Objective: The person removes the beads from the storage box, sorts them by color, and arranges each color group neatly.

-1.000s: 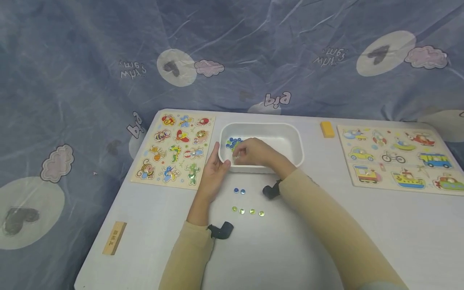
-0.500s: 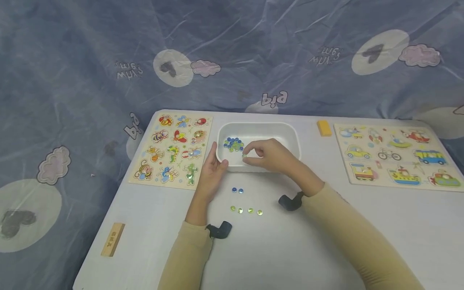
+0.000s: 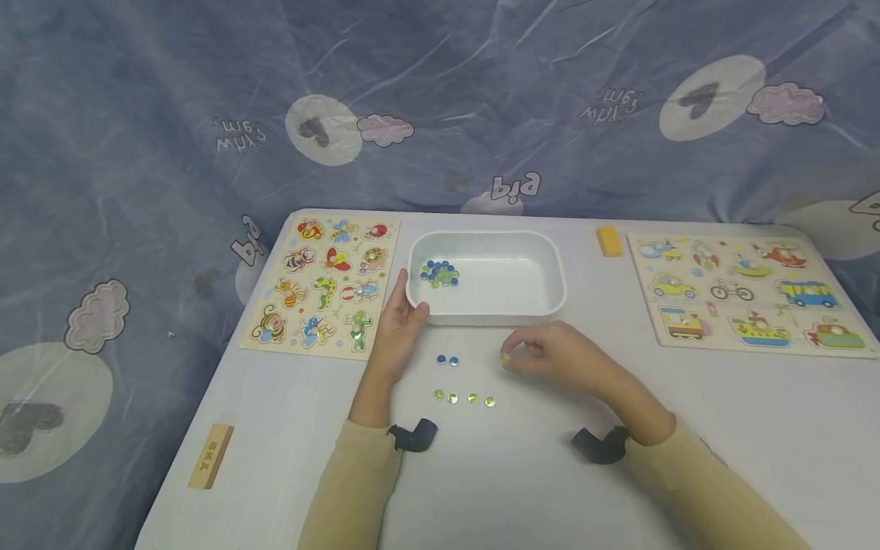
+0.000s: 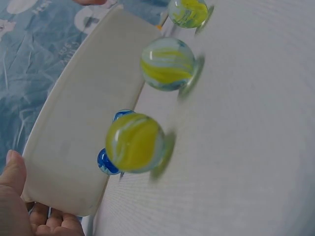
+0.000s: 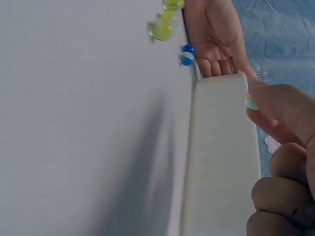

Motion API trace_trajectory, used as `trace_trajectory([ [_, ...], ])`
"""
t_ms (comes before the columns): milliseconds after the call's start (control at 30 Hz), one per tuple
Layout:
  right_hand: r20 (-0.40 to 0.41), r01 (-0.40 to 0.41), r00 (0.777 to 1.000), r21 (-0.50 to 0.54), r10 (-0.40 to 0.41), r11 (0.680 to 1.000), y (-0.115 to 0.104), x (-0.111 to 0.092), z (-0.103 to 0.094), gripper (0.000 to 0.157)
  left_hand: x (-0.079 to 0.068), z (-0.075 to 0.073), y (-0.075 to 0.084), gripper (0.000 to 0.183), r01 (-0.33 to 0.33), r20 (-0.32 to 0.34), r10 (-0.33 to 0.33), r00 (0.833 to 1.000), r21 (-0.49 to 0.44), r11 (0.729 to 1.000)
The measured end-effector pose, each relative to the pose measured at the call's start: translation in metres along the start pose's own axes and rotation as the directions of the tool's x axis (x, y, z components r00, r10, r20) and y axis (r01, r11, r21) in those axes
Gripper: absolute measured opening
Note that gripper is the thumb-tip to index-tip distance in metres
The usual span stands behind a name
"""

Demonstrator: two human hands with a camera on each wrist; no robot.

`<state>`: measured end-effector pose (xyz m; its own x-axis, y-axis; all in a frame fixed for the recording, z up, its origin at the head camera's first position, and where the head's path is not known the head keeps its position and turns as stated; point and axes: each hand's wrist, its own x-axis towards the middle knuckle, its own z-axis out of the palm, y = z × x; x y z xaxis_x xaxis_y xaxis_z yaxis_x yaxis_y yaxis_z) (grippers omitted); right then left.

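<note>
Between thumb and index finger, my right hand (image 3: 567,359) pinches a clear marble with yellow-green swirls (image 5: 251,103), just in front of a white plastic tray (image 3: 490,319). My left hand (image 3: 397,336) grips the tray's left end, its thumb at the rim and its fingers against the outer wall. Inside the tray, a cluster of blue and yellow-green marbles (image 3: 440,273) lies toward the left. On the table in front are two blue marbles (image 3: 448,360) side by side. Nearer still runs a row of several yellow-green marbles (image 3: 472,398), which look large in the left wrist view.
A wooden insect puzzle board (image 3: 323,286) lies left of the tray, and a vehicle puzzle board (image 3: 749,294) at the far right. A yellow block (image 3: 609,241) sits behind the tray's right side. One wooden block (image 3: 211,457) lies at the table's left edge.
My right hand has lifted a yellow-green marble out of the tray and moved right and toward me, past the front rim. The left hand stays on the tray's end.
</note>
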<state>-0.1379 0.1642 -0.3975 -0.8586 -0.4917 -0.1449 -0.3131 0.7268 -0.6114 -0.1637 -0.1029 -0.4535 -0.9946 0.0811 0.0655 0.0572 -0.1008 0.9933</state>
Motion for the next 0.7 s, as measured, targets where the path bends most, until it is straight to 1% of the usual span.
trace_trajectory([
  [67,0.03,0.004,1.0,0.005,-0.004,1.0,0.004,-0.006,0.005,0.013,0.0,0.0,0.0,0.073,0.001,0.001,-0.001,1.0,-0.001,1.0],
  [167,0.078,-0.019,0.997,0.025,0.017,0.999,0.009,-0.012,0.014,0.013,0.0,0.0,0.0,0.073,-0.004,0.003,0.004,1.0,-0.001,1.0],
  [300,0.119,-0.045,0.992,0.013,0.043,0.999,0.014,-0.016,0.026,0.012,0.0,-0.001,-0.001,0.073,-0.011,0.003,0.011,1.0,0.001,1.0],
  [433,0.124,-0.037,0.992,-0.018,0.039,0.999,0.017,-0.017,0.033,0.012,0.0,-0.001,0.0,0.073,-0.012,0.005,0.012,1.0,0.004,1.0],
  [700,0.13,-0.025,0.991,-0.014,0.027,1.0,0.016,-0.018,0.035,0.013,0.0,-0.001,0.001,0.072,-0.002,0.006,0.002,1.0,0.004,1.0],
])
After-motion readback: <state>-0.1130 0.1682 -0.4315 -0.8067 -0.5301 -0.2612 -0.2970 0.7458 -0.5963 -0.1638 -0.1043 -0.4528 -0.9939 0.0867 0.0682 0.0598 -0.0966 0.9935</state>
